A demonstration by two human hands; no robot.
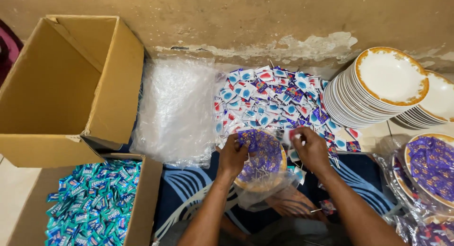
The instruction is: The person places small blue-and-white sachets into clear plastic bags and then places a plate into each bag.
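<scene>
My left hand (231,156) grips the near left rim of a gold-rimmed plate (283,164) filled with purple wrapped sweets (261,155). A clear plastic bag (265,189) hangs loosely under and around that plate. My right hand (309,149) sits at the plate's right side and pinches a small red and white packet (293,134). Just beyond both hands lies a heap of small blue, red and white packets (272,97) against the wall.
An empty cardboard box (109,90) stands at the left, and a second box holds teal sachets (92,201). Crumpled clear plastic (175,109) lies between box and heap. Stacked white gold-rimmed plates (378,87) are at the right, with bagged, filled plates (428,168) below them.
</scene>
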